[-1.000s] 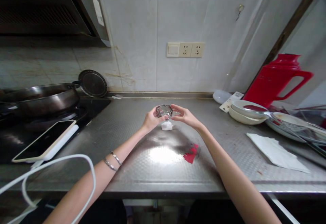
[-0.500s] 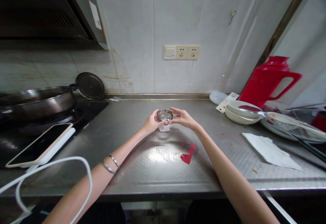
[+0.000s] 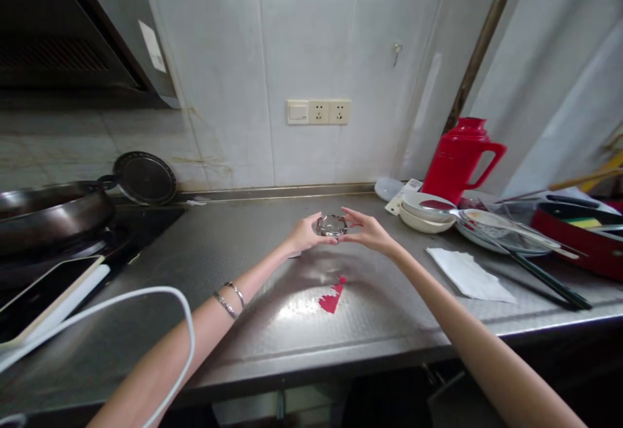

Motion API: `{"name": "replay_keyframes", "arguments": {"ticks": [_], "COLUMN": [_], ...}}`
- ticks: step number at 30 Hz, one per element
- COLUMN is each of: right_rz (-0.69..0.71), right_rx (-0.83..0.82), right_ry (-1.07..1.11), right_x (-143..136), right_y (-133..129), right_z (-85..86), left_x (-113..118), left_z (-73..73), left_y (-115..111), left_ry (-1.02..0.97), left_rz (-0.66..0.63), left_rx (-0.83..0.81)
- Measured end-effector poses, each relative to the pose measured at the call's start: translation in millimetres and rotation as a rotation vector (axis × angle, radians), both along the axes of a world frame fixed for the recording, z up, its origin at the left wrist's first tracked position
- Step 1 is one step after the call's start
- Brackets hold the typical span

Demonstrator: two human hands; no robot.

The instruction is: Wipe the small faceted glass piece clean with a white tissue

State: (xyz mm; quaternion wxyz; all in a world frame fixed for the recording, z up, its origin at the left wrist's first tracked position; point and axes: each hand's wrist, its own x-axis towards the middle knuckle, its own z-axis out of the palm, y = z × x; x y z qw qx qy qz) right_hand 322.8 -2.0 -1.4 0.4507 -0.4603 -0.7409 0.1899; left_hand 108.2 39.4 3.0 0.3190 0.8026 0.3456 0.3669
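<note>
Between my two hands is a small round dish of clear glass (image 3: pixel 331 225) that looks like an ashtray, at the middle of the steel counter. My left hand (image 3: pixel 306 233) grips its left side, thumb toward me and fingers at the far edge. From the right, my right hand (image 3: pixel 366 232) holds the other side with thumb and fingers curved round the rim. A small white piece (image 3: pixel 294 254) lies on the counter, mostly hidden by my left hand. Nearer to me a torn red patch (image 3: pixel 332 298) shows on the steel.
Left stand a metal pan (image 3: pixel 58 214), a dark round lid (image 3: pixel 146 178) and a phone (image 3: pixel 43 298); a white cable (image 3: pixel 146 293) loops over my left forearm. Right are a red thermos (image 3: pixel 457 162), stacked bowls (image 3: pixel 426 214), a white napkin (image 3: pixel 470 273) and a red pot (image 3: pixel 579 236).
Both hands have moved right over the counter with the glass dish, off the white piece that showed just in front of it. The view has turned right, bringing the red pot into sight.
</note>
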Motion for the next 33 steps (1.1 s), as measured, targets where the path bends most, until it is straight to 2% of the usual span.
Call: {"name": "replay_keyframes", "arguments": {"ticks": [3, 8, 14, 19, 25, 33], "right_rz": [-0.042, -0.125, -0.174, -0.191, -0.242, -0.263], "right_rx": [-0.004, -0.022, -0.078, -0.117, -0.152, -0.191], "right_ry": [-0.038, -0.087, -0.076, -0.063, -0.115, -0.128], "right_x": [34, 82, 117, 134, 147, 143], "right_y": [-16, -39, -56, -64, -72, -80], "right_z": [-0.4, -6.9, -18.5, -29.6, -40.5, -40.3], "left_x": [35, 88, 129, 146, 156, 156], "left_z": [-2.8, -18.5, -34.4, -43.7, -52.4, -51.8], "left_y": [-7, -12, -17, -20, -22, -28], "left_ry": [0.02, 0.05, 0.071, 0.088, 0.154, 0.235], "left_rz": [-0.048, -0.122, -0.165, -0.201, -0.206, -0.206], "left_rx": [-0.018, 0.022, 0.05, 0.106, 0.131, 0.107]}}
